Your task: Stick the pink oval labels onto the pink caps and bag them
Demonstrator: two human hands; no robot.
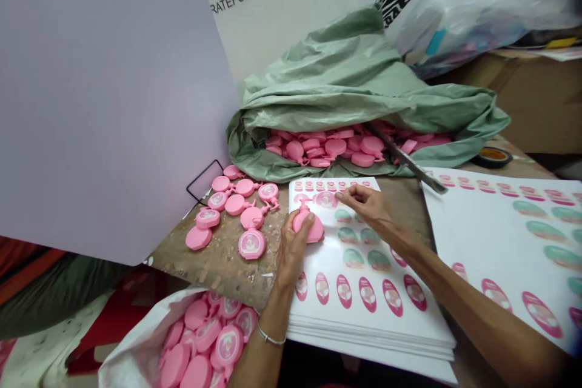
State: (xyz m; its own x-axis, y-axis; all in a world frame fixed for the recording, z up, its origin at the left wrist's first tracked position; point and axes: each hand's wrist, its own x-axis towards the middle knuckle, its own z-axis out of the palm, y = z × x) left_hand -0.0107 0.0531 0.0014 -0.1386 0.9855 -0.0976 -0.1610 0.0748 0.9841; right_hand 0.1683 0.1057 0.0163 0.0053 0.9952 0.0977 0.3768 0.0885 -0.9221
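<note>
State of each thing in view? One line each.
left hand, holding pink piece
pink piece, held on sticker sheets
right hand, touching sticker sheets
sticker sheets, stacked, labels on
loose pieces, on bench, some labelled
white sack, open, holding more
green bag, open, holding more
tape roll, lying flat

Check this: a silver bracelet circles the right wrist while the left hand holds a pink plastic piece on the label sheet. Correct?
No: the head view shows the silver bracelet on the left wrist, not the right. The left hand does hold the pink plastic piece on the label sheet.
</note>
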